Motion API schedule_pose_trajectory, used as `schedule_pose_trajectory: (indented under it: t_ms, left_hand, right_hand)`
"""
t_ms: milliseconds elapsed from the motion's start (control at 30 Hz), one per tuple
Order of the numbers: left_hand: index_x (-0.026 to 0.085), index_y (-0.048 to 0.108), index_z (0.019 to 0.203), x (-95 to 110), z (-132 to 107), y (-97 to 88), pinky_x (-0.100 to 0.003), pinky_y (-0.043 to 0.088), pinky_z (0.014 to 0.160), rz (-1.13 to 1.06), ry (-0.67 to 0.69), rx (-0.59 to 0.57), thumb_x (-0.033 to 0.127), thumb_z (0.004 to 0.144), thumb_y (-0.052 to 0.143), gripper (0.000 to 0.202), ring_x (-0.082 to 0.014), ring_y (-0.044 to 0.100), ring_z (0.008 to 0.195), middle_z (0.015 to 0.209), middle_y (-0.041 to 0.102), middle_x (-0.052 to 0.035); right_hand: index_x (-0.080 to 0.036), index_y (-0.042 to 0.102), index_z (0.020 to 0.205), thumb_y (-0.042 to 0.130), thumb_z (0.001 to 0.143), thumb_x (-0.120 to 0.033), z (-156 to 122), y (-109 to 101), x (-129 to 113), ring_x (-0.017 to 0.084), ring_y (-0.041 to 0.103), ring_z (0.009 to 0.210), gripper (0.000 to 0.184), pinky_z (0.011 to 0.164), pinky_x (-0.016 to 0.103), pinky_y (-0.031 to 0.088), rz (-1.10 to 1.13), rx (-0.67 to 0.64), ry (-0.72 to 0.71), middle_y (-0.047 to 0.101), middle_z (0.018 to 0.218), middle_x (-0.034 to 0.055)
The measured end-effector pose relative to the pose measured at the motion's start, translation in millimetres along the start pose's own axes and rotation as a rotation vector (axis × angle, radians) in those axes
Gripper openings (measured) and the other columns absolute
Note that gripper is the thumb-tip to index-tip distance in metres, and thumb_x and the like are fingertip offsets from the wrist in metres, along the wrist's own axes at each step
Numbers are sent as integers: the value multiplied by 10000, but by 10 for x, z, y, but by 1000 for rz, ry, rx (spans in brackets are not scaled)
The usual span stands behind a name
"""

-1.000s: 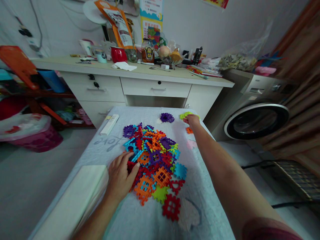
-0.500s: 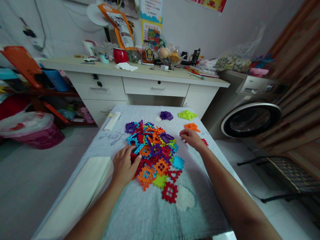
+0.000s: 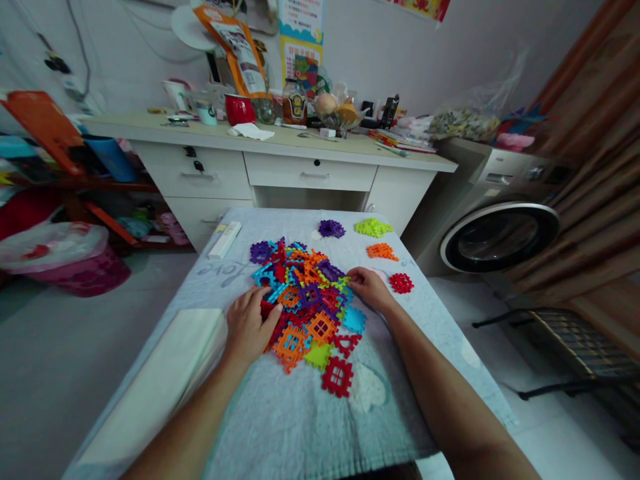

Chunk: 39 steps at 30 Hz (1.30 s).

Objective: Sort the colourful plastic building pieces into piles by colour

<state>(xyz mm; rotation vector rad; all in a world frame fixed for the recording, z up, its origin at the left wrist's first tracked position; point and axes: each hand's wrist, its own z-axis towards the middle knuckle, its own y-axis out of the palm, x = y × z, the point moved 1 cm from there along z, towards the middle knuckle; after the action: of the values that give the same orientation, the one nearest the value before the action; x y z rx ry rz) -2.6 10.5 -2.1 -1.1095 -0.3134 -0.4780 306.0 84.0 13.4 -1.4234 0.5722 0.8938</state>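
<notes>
Plastic puzzle tiles [image 3: 307, 300] lie in a loose heap at the middle of the worktop, on a pale blue terry cloth [image 3: 300, 427] with a nubbly pile. The heap's long axis runs away from us, from near right to far left. Nearest to us lies a red tile [image 3: 338, 377], flat and square, with a four-pane window cut through it and notched teeth round its edge. Just beyond it lie a lime tile [image 3: 319, 357] and an orange window tile [image 3: 291, 343], both flat and toothed too.

Our left hand [image 3: 249, 327] lies palm down on the heap's left edge, its grip slack and wide, fingers spread over the tiles. Beside its wrist lies a long white folded pad [image 3: 160, 373]. Our right hand [image 3: 367, 288] touches the heap's right edge with fingers curled; we cannot tell whether its grip holds a tile.

Further off, apart from the heap, small stacks sit sorted by colour: a red stack [image 3: 401, 283] just beside the right hand, then an orange stack [image 3: 381, 251], a lime stack [image 3: 373, 228] and a purple stack [image 3: 332, 229]. A slim white box [image 3: 225, 240] lies at the far left edge, pointing away from us. Beyond stand a cluttered cream desk [image 3: 310, 160] and a washing machine [image 3: 500, 233].
</notes>
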Motion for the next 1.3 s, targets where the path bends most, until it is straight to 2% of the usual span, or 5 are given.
schedule_pose_trajectory:
  t_ms: [367, 700, 967, 1133, 1300]
  left_hand:
    - [183, 564, 1205, -20, -2, 19, -489, 401, 1012, -5, -9, -1, 476, 897, 456, 439, -307, 531, 1169, 1218, 604, -121]
    - [192, 568, 1189, 1, 8, 7, -492, 404, 1008, -22, -10, 4, 474, 889, 467, 424, -302, 541, 1153, 1199, 615, -112]
    - [201, 552, 1204, -23, 7, 24, -489, 403, 1006, -21, 5, 0, 476, 899, 454, 422, -297, 539, 1159, 1216, 605, -109]
    - [211, 546, 1211, -50, 6, 42, -482, 398, 1013, -18, 5, -2, 477, 897, 460, 420, -293, 531, 1175, 1231, 600, -110]
    - [217, 545, 1213, -42, 8, 35, -485, 393, 1016, -20, -5, -7, 485, 896, 459, 424, -296, 527, 1182, 1237, 598, -110]
  right_hand:
    - [-190, 576, 742, 713, 648, -296, -73, -105, 20, 79, 429, 519, 197, 499, 213, 297, 549, -14, 123, 535, 597, -59]
    - [-214, 538, 727, 659, 639, -239, -24, -265, 42, 84, 442, 435, 151, 414, 199, 323, 751, 173, 161, 521, 519, -62]
    - [-197, 522, 703, 725, 576, -242, 503, -581, 126, 105, 571, 529, 243, 466, 199, 448, 692, 411, 214, 587, 596, -35]
    - [-196, 512, 683, 669, 602, -146, 979, -820, 272, 89, 510, 464, 184, 415, 182, 388, 506, 630, 305, 536, 516, -50]
    - [-206, 468, 595, 640, 595, -74, 1394, -934, 398, 96, 501, 447, 216, 439, 206, 412, 416, 723, 394, 494, 465, -46]
